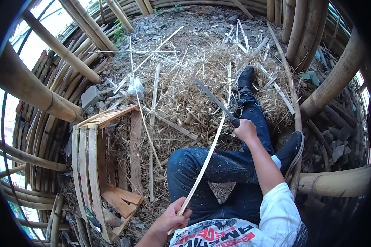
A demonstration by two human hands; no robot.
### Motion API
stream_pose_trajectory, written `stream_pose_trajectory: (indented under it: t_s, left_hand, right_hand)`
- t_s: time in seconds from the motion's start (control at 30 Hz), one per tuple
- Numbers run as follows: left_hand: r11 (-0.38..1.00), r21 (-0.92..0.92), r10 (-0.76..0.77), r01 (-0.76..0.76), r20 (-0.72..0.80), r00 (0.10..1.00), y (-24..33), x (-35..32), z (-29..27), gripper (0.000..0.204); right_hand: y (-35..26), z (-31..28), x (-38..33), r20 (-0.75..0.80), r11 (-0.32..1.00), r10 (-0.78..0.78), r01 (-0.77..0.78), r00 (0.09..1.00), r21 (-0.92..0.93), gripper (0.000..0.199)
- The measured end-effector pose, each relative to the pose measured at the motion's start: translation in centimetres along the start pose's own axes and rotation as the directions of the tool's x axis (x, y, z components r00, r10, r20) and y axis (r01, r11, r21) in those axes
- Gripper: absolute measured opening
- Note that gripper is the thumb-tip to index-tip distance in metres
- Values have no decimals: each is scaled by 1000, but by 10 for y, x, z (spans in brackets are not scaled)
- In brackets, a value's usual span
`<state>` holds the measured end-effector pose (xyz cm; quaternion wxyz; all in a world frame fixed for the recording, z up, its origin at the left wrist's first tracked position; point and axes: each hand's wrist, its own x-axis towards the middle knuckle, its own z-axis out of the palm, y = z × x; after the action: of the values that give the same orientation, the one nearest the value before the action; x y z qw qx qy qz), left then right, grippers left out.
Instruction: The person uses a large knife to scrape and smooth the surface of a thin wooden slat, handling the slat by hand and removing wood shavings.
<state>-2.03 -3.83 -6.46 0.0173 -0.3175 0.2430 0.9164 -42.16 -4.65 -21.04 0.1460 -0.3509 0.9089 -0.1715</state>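
The left grip (175,216) pinches the bamboo strip (209,158) near its end; ahead, it crosses the jeans (231,166). Farther, the right grip (246,130) clasps the knife (214,99); light, shallow-angled strokes with the strip steadied should cut cleanest. Beyond lie curled shavings (185,92).

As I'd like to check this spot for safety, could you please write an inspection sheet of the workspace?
Surface: rough ground, largely covered by curly shavings.
Job's things: long pale strip; knife crossing it in view, contact unclear.
Clutter: slatted wooden crate at left, whitish plastic bag, loose strips.
Fingers: left fingers closed around the pale strip near its lower end; right fingers closed around the knife's handle.
Cables: thin dark line at the far left; cannot tell whether it is a cable.
Surroundings: thick bamboo poles on both sides, stone rubble at right.
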Motion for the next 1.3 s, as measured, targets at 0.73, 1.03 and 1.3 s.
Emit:
stream_pose_trajectory:
  t_s: [0.73, 1.03, 1.3]
  left_hand:
    - [975, -196, -85, 100, 81, 993, -20, -36, -14, 76]
    - [982, -162, -89, 100, 71, 993, -18, -40, 8, 50]
    - [981, 8, -191, 192, -48, 980, -16, -28, 21, 50]
  right_hand:
    - [-75, -50, -152, 151, 788, -616, 608, 773, 96, 18]
    - [-82, -75, -203, 235, 765, -639, 572, 733, 298, 28]
    - [-88, -92, -223, 385, 748, -649, 644, 657, 161, 27]
